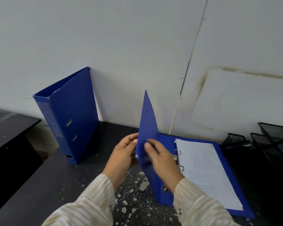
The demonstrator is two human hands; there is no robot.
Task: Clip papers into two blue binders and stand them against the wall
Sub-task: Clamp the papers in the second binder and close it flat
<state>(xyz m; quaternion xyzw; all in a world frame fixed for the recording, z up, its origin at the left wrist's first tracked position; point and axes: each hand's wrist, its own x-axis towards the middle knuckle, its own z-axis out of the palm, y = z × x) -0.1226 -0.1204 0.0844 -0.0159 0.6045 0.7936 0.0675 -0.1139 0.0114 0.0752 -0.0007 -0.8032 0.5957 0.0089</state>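
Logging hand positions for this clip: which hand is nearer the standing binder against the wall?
Left. The left hand is on the raised cover's side facing the standing binder; the right hand is on its far side.

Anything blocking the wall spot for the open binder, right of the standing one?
Nothing visible. The desk along the wall between the standing binder and open binder looks bare. Black mesh trays sit farther right. Both hands hold its raised cover.
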